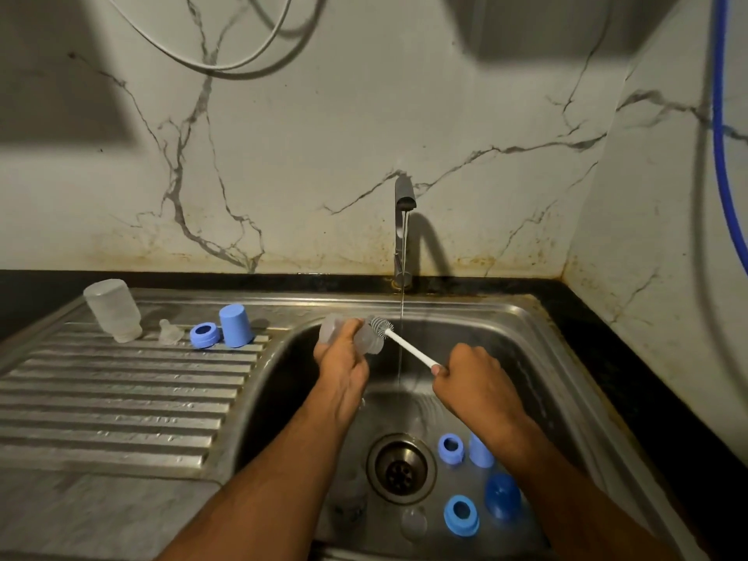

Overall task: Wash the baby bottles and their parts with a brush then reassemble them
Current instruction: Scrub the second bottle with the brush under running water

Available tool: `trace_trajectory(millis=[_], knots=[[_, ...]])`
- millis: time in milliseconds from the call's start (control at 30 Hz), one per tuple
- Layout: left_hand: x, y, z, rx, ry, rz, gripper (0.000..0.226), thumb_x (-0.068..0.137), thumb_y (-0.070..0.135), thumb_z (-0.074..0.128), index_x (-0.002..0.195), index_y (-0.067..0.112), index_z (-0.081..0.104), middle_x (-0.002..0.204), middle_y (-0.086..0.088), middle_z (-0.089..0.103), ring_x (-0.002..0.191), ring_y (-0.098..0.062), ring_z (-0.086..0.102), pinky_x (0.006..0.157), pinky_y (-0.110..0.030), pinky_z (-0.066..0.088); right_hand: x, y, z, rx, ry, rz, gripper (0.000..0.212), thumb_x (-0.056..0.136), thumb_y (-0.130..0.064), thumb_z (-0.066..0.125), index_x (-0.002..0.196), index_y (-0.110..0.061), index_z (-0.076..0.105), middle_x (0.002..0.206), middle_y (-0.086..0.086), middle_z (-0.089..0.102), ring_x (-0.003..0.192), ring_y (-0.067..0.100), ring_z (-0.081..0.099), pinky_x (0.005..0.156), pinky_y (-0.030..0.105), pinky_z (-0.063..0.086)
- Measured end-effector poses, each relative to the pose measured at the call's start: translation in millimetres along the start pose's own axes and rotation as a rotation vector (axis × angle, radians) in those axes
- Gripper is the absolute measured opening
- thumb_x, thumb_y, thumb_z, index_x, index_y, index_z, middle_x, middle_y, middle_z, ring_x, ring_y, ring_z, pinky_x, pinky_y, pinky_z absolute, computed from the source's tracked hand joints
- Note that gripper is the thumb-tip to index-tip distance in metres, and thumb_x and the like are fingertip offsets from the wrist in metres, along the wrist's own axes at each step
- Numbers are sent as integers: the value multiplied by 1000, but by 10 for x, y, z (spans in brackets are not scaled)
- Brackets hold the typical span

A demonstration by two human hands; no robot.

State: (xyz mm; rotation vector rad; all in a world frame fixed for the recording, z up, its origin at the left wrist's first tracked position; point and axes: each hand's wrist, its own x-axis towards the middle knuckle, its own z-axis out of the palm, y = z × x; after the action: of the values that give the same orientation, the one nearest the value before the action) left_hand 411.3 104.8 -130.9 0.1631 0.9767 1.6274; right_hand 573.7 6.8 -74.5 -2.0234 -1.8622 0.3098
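My left hand grips a clear baby bottle lying sideways over the sink basin, its mouth toward the right. My right hand holds the white handle of a bottle brush; its bristle head sits just outside the bottle's mouth. On the draining board stand another clear bottle upside down, a clear teat, a blue ring and a blue cap. In the basin lie two blue rings, a light blue cap, a dark blue cap and a clear teat.
The tap runs a thin stream of water between bottle and right hand. The steel sink has a drain in the middle. A ridged draining board lies left, a black counter edge right, a marble wall behind.
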Motion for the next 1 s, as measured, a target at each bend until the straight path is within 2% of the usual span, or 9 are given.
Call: trace_trajectory(millis=[133, 233, 300, 500, 633, 733, 800, 900, 1000], knots=[[-24, -62, 45, 45, -34, 29, 43, 78, 3, 76, 119, 5, 63, 115, -14, 65, 107, -26, 64, 96, -47, 54, 38, -36, -18, 13, -2, -6, 28, 102, -34, 53, 81, -20, 41, 73, -5, 42, 61, 7, 41, 53, 24, 31], [50, 18, -17, -6, -10, 73, 38, 80, 1, 74, 116, 3, 65, 114, -16, 68, 103, -24, 66, 94, -44, 55, 10, -19, -20, 14, 1, -32, 33, 100, -35, 55, 73, -21, 41, 73, -5, 47, 63, 9, 48, 55, 25, 37], [102, 70, -54, -44, -5, 84, 39, 79, 0, 75, 117, 2, 66, 117, -17, 68, 104, -26, 68, 93, -45, 56, -27, -18, -51, 5, -7, -41, 36, 100, -34, 55, 70, -22, 39, 72, -5, 48, 61, 7, 47, 50, 22, 33], [-11, -3, 25, -23, -85, 30, 50, 78, 2, 77, 125, 6, 61, 119, -15, 65, 111, -29, 63, 93, -51, 55, -27, -38, -60, -35, 13, 2, 35, 102, -35, 51, 72, -23, 38, 72, -5, 45, 59, 5, 43, 48, 21, 26], [34, 7, -3, -106, -34, 47, 62, 68, 7, 86, 124, 13, 61, 119, -13, 66, 111, -27, 64, 95, -47, 55, -29, 19, -65, -44, 40, 3, 40, 102, -37, 51, 68, -24, 35, 69, -5, 46, 57, 5, 43, 47, 21, 26], [54, 29, -35, -182, -12, 37, 69, 60, 9, 91, 122, 12, 63, 115, -14, 70, 103, -26, 70, 88, -43, 59, -29, 28, -44, -35, 4, -6, 37, 101, -38, 54, 69, -24, 40, 69, -5, 49, 57, 6, 45, 48, 21, 29], [91, 42, -63, -200, 14, 40, 59, 65, 6, 88, 118, 9, 63, 113, -15, 70, 100, -25, 71, 84, -40, 60, -44, 10, -29, -43, -20, -21, 37, 101, -37, 54, 70, -24, 40, 70, -5, 49, 58, 5, 45, 48, 20, 29], [46, -11, -5, -122, 16, 36, 38, 76, 1, 79, 110, 8, 64, 115, -16, 67, 104, -26, 67, 92, -43, 57, -15, -37, -11, -39, -9, -27, 39, 102, -35, 53, 68, -26, 35, 70, -6, 46, 58, 5, 44, 48, 20, 27], [-43, -109, 85, -51, -18, 9, 41, 77, 3, 78, 116, 3, 65, 114, -16, 69, 105, -27, 67, 95, -48, 55, 26, -75, -18, -10, 11, -27, 40, 102, -33, 53, 68, -26, 34, 70, -7, 43, 59, 6, 42, 51, 23, 30]])
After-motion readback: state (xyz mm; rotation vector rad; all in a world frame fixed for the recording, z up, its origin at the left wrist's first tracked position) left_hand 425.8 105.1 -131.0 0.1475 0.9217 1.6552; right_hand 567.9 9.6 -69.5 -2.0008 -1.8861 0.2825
